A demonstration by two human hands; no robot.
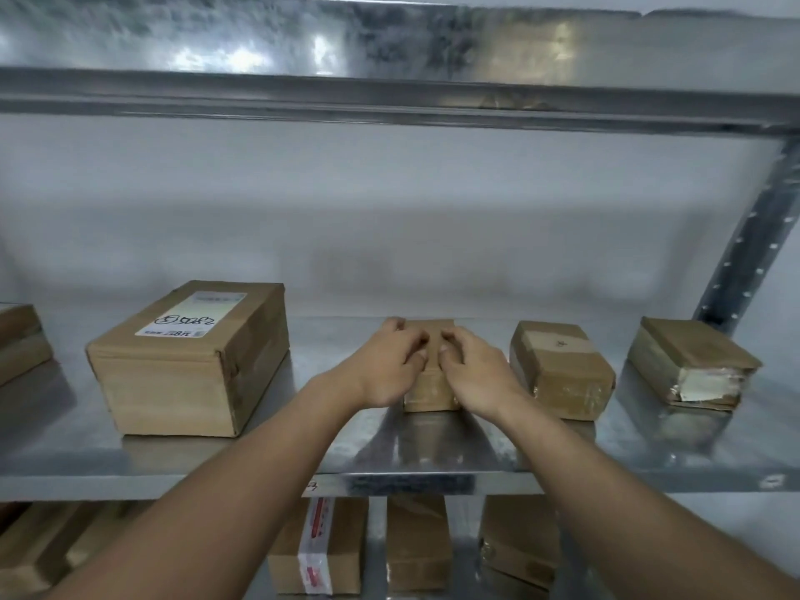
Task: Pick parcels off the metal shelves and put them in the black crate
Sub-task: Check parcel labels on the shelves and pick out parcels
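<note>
Both hands, the left hand (389, 365) and right hand (474, 374), curl over a small parcel (428, 389) lying between them on the metal shelf (433, 452), clasping its sides, probably to lift it out squarely.

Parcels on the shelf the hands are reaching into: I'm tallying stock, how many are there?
5. A cut-off parcel at far left, the large labelled parcel, the small parcel both hands grip, then two parcels rightward. More may lie beyond the frame.
</note>
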